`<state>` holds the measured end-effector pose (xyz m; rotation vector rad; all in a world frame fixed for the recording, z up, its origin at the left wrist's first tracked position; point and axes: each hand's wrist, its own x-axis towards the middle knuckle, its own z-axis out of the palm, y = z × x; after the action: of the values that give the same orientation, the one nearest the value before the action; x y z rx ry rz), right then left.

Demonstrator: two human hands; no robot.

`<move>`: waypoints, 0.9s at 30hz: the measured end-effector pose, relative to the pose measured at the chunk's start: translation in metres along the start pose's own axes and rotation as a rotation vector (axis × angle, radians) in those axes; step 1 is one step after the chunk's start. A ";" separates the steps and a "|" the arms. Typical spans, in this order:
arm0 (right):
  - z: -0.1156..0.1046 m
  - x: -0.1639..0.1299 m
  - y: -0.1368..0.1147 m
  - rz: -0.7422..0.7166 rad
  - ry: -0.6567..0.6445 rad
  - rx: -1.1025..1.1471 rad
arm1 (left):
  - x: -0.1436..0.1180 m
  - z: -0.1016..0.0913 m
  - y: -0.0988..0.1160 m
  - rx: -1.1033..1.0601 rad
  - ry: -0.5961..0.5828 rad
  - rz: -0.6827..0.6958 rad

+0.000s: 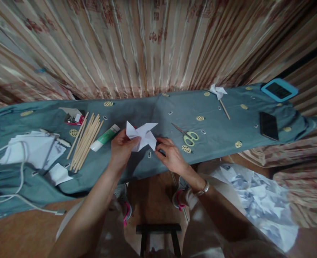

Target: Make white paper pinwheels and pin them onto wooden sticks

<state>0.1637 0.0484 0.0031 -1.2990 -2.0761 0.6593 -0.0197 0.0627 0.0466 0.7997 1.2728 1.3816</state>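
Note:
A white paper pinwheel with pointed blades is held up over the near edge of the cloth-covered table. My left hand grips it from the left, thumb pressed on its front near the middle. At its lower right blade, my right hand has its fingers curled in and touching the paper edge. Left of my left hand lies a green and white tube. To the right of the pinwheel, scissors with light green handles rest on the cloth.
Wooden sticks, a small open box and white paper sheets lie on the left, near a white cable. A pinwheel on a stick, a dark phone and a blue-framed device lie right. A bag of folded paper stands below.

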 end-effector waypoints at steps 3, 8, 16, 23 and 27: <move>0.002 0.000 -0.001 -0.012 -0.007 -0.017 | 0.002 0.002 -0.002 0.014 -0.008 -0.007; 0.003 0.001 -0.005 -0.018 -0.022 -0.020 | 0.004 0.009 -0.005 0.011 -0.026 0.021; -0.024 0.007 0.008 0.112 0.131 0.133 | 0.009 0.014 -0.004 0.007 0.013 0.043; -0.050 0.010 -0.001 0.152 0.400 0.338 | 0.006 0.020 -0.009 0.001 -0.022 0.052; -0.052 0.002 -0.022 0.086 0.375 0.301 | 0.005 0.023 -0.012 -0.032 -0.036 0.051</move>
<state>0.1863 0.0461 0.0544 -1.2335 -1.5625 0.6759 0.0034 0.0721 0.0389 0.8359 1.2072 1.4186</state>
